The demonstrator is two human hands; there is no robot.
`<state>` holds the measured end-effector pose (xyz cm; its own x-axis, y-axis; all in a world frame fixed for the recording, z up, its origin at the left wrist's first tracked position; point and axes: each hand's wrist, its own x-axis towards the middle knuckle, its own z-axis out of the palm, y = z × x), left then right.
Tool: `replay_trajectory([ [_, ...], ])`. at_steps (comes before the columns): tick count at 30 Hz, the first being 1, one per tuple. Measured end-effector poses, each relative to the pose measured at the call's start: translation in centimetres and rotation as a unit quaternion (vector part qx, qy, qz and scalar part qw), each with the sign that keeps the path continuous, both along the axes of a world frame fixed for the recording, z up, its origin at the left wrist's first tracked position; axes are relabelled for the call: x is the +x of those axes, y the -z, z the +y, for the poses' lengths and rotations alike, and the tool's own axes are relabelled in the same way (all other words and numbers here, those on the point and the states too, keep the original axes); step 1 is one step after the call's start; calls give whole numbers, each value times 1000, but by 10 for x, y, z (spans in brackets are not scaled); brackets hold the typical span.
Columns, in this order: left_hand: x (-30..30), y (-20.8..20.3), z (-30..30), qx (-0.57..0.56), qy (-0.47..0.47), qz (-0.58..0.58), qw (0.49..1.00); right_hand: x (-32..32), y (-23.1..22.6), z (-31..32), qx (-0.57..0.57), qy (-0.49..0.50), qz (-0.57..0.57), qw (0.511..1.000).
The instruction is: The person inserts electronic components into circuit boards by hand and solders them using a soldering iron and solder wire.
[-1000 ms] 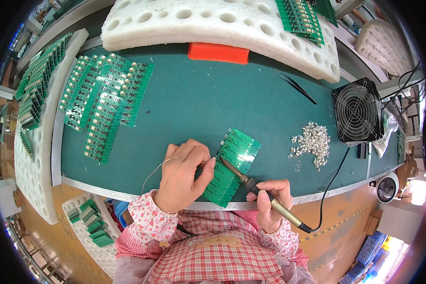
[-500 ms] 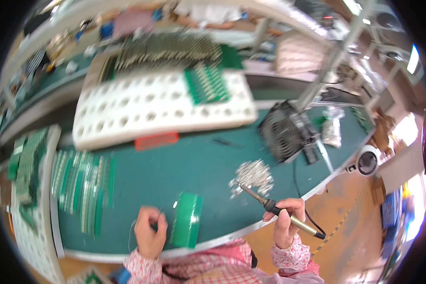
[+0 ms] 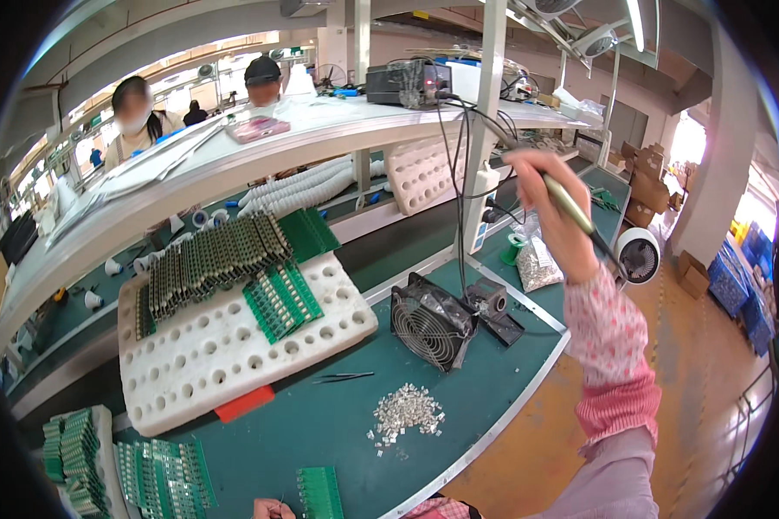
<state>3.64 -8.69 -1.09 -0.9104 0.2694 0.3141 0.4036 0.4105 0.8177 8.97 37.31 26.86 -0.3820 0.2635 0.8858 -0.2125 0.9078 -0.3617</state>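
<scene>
My right hand [image 3: 550, 203] is raised at the right, beside the shelf post, closed around a soldering iron [image 3: 569, 205] with a gold-coloured handle. The iron's dark cord end points down toward my sleeve, and its tip lies up and left near the black cables. At the bottom edge, my left hand [image 3: 271, 509] is partly cut off, fingers closed together with what looks like a thin wire. Just right of it lies a green circuit board [image 3: 320, 493]. A pile of small silvery parts [image 3: 408, 411] lies on the green mat.
A white foam tray [image 3: 182, 389] carries stacked circuit boards [image 3: 221, 259]. More boards [image 3: 166, 474] lie at the lower left. A black fan [image 3: 433, 320], tweezers [image 3: 344, 377] and a bag of parts [image 3: 537, 259] stand around the mat. Two people [image 3: 134, 121] are beyond the shelf [image 3: 320, 121].
My right hand has lifted the soldering iron from above the mat's near edge up to the shelf post. The view has tilted up, so my left hand and the board sit lower in it.
</scene>
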Motion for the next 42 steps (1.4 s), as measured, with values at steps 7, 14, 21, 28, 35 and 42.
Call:
replay_trajectory([
  [7,-1,2,1,-50,-10,-5,999,-76,-63,108,198,136,-1,971],
  [14,1,-1,5,-97,-6,35,995,-143,-90,171,253,147,20,956],
  [21,1,0,5,-104,-3,25,994,-177,-88,200,184,218,-23,958],
  [28,-1,-4,8,-139,-2,27,990,-182,-89,204,105,190,-39,975],
  [35,-1,-11,10,-164,5,19,986,-186,-91,208,127,187,-31,974],
  [42,6,-15,8,-154,3,8,988,-182,-88,205,89,173,-46,980],
])
